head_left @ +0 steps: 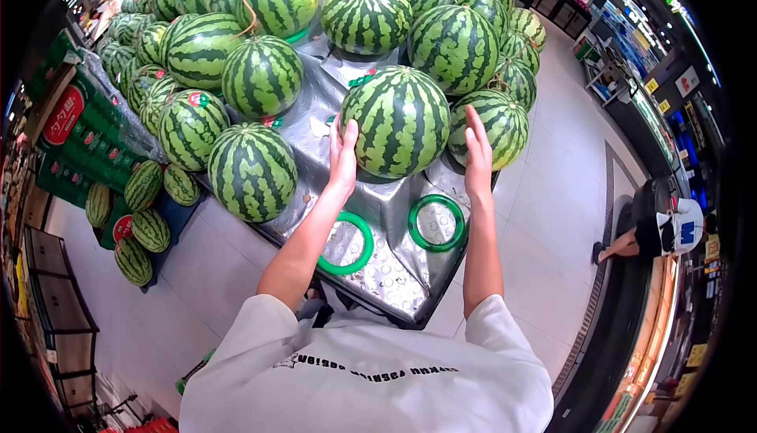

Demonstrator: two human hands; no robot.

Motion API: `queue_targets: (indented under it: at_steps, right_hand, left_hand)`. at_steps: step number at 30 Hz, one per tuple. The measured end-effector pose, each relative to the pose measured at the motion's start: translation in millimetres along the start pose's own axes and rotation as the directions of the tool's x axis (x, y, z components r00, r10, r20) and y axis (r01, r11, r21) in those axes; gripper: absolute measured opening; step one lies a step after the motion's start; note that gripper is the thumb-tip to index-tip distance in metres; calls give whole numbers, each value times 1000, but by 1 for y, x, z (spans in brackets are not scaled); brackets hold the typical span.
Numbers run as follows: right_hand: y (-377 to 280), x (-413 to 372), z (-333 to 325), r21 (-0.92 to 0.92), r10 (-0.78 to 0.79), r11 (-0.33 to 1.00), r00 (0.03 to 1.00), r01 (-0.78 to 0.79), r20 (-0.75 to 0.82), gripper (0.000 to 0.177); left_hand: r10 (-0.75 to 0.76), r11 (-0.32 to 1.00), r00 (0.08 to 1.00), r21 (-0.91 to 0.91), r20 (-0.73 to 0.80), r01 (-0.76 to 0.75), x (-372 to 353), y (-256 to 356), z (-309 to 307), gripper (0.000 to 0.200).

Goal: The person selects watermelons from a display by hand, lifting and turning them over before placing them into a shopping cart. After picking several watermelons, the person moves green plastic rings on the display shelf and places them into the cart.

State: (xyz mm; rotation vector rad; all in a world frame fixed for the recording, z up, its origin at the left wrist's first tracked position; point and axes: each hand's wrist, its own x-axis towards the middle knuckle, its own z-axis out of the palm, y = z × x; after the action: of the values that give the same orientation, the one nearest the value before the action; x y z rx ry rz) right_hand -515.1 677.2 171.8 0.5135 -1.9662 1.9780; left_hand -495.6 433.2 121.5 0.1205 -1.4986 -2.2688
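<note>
A large striped watermelon [398, 121] sits on the silver-covered stand, between my two hands. Against its left side lies my left hand [343, 157], fingers stretched upward along the rind. My right hand [478, 153] is upright on the other side, with straight fingers and a gap between palm and melon. Behind the right hand, overlapped by it in this view, rests a smaller watermelon [505, 127]. Nearer to me, two green rings lie on the silver cover: a left ring [369, 245], partly behind my left forearm, and a right ring [460, 223].
More watermelons [262, 76] are heaped across the back and left of the stand. Smaller melons [151, 229] rest on a low platform at left, beside green cartons [83, 137]. A person [666, 226] is near the counters at right. Tiled floor [544, 228] surrounds the stand.
</note>
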Motion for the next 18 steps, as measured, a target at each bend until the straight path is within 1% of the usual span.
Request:
queue_targets:
  at_steps: [2, 3, 5, 7, 8, 9, 11, 16, 17, 18]
  right_hand:
    - [16, 17, 11, 30, -54, 998, 991, 58, -119, 60]
    - [19, 20, 13, 35, -90, 995, 978, 99, -185, 61]
    - [0, 16, 28, -48, 31, 998, 995, -35, -94, 60]
    - [-17, 13, 45, -135, 174, 976, 985, -173, -3, 59]
    - [-18, 17, 40, -73, 205, 977, 978, -202, 37, 56]
    - [-11, 24, 26, -13, 281, 960, 956, -281, 88, 59]
    - [-9, 25, 18, -46, 212, 976, 977, -213, -27, 62]
    - [-8, 18, 45, 39, 295, 955, 956, -295, 6, 66]
    - [-8, 15, 48, -57, 257, 965, 966, -258, -27, 66]
    - [-12, 17, 47, 39, 283, 959, 959, -281, -29, 66]
  left_hand:
    - [-31, 999, 999, -22, 14, 31, -2, 4, 1, 83]
    - [-25, 997, 999, -74, 33, 28, 1, -2, -1, 84]
    - [-55, 994, 998, -90, 43, 58, 3, -7, -4, 87]
    - [-55, 989, 997, -131, 58, 62, 5, -7, -5, 94]
    - [-77, 987, 993, -135, 88, 89, 6, -7, -8, 95]
    - [-94, 984, 989, -139, 117, 110, 5, -1, -9, 97]
    - [-136, 975, 978, -154, 158, 160, 6, -1, -12, 101]
    - [-181, 965, 961, -153, 208, 214, 10, 0, -16, 105]
    - [-185, 963, 958, -156, 218, 222, 11, -1, -17, 105]
    - [-175, 961, 959, -175, 225, 216, 10, 2, -16, 106]
